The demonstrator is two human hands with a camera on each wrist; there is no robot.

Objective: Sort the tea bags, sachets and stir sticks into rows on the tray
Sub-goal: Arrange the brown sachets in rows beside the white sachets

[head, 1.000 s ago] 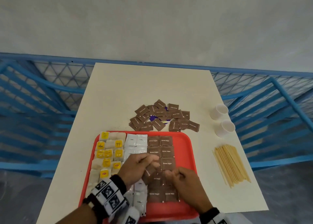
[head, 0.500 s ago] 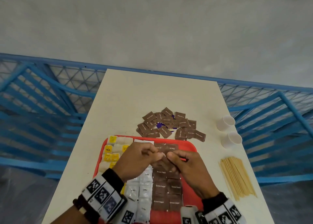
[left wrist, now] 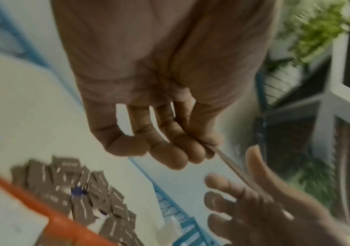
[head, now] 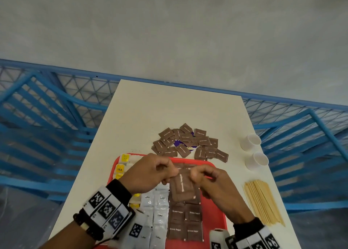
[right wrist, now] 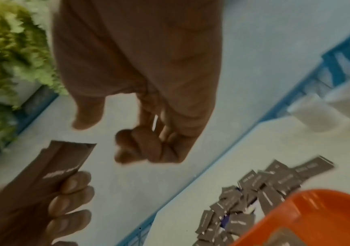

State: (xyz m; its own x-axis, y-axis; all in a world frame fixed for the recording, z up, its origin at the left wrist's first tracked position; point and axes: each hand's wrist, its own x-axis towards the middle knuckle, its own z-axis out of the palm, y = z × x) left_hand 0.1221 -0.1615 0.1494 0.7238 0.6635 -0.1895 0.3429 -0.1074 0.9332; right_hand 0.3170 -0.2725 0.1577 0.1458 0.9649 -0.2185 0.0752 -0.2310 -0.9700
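A: What's nearest the camera?

B: The red tray (head: 216,218) at the near edge of the desk (head: 150,117). On it, rows run side by side: yellow-tagged tea bags (head: 122,164) on the left, white coffee sachets (head: 160,216) next, then brown sugar sachets (head: 185,221) in pairs to their right.

A: And the hands?

B: Both are raised over the tray's middle. The left hand (head: 150,173) has its fingers (left wrist: 170,153) curled, pinching a brown sachet (head: 183,187) at its top edge between thumb and fingers. The right hand (head: 216,184) is curled too, right beside it; in the head view it seems to meet the sachet's top corner, but in the right wrist view its thumb stands apart from the fist and I can't tell whether it really grips.

A: The sachet itself?

B: It hangs from the left hand, above the brown row, not lying on the tray.

A: Further out?

B: To the right of the tray, a bundle of wooden stir sticks (head: 263,203) lies on the desk. Beyond them stand two white cups (head: 253,150). Just past the tray's far rim is a loose heap of brown sachets (head: 190,143), something purple showing among them
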